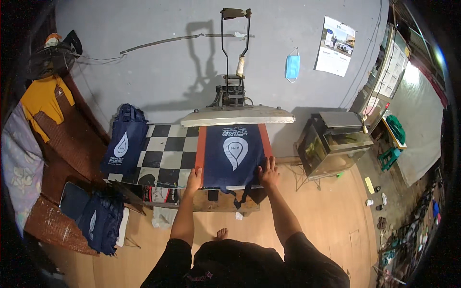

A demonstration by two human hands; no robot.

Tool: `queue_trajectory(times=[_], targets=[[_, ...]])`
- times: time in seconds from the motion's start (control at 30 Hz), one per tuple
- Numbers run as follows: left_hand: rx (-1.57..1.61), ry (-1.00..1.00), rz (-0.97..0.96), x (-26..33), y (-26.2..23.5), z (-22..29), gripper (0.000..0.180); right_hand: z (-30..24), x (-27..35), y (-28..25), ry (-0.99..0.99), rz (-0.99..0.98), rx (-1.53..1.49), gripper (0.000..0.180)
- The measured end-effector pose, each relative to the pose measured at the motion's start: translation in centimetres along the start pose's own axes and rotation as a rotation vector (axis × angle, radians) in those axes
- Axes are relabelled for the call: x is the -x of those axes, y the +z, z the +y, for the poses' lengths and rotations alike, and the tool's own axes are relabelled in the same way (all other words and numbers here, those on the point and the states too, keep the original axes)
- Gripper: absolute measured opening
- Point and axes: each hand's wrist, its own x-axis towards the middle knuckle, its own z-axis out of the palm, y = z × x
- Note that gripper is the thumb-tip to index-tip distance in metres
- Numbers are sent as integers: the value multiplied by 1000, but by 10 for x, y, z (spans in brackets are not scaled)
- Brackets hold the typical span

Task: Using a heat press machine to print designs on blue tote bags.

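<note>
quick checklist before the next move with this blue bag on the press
1. Navy bag lies flat on the orange lower pad: ok, no big folds seen.
2. White print faces up and sits centred: ok.
3. Upper plate raised, handle up: ok.
4. Left hand and right hand away from the pad: not ok, both rest on the bag's near edge.
5. Bag handles off the pad: ok, they hang over the front.
6. Plate hot: cannot tell.
</note>
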Motion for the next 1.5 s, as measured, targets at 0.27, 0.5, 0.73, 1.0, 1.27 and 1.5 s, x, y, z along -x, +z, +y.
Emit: queue_trajectory(times=[0.27,0.5,0.73,1.0,1.27,1.5], targets=[[-72,-3,102,2,5,2,78,5,-2,4,-28,43,-55,70],[-23,-54,39,-2,1,1,81,7,-3,4,-27,31,-91,69],[-54,20,19,0,1,0,73,13,-3,5,-79,20,-87,73],[-60,59,26,-2,1,-2,73,12,-2,4,-64,-3,-50,77],[-67,-73,-89,-1,-7,6,74,18,-6,10,-112,46,-142,74],[-108,-101,-150,1,-14,19,75,28,-16,21,-116,-32,-147,73]])
